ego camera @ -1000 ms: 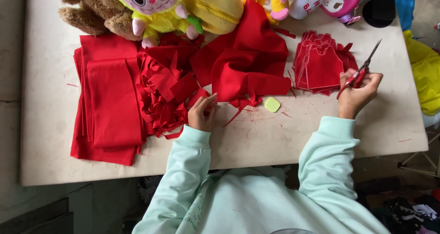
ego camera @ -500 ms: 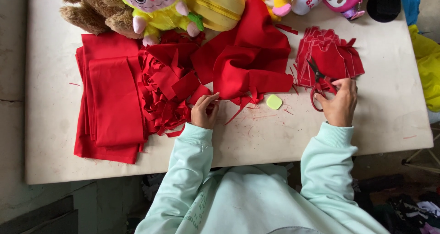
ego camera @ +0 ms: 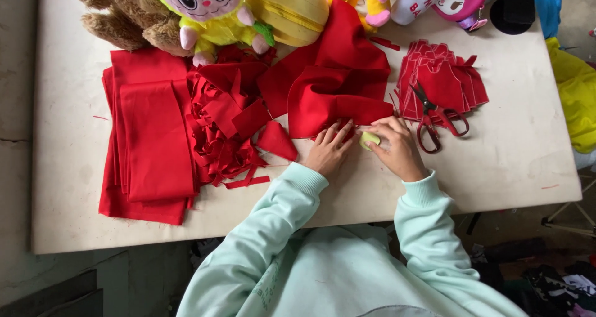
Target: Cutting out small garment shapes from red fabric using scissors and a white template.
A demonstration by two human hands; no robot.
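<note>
My right hand [ego camera: 395, 147] pinches a small pale-yellow chalk piece [ego camera: 367, 139] at the near edge of a crumpled red cloth [ego camera: 335, 84]. Flat on that same cloth edge, just left of the chalk, rests my left hand [ego camera: 330, 148], fingers together. Red-handled scissors [ego camera: 433, 118] lie released to the right, partly on a stack of cut red pieces [ego camera: 442, 81]. A small red triangular piece [ego camera: 277, 140] lies left of my left hand.
Folded red fabric [ego camera: 149, 143] and a heap of red scraps [ego camera: 220, 125] fill the table's left. Plush toys [ego camera: 205, 13] line the far edge. The beige table [ego camera: 509, 162] has its near edge just in front of my body.
My right hand set the scissors down by the cut stack, moved left and picked up the yellow chalk. My left hand shifted right onto the cloth edge.
</note>
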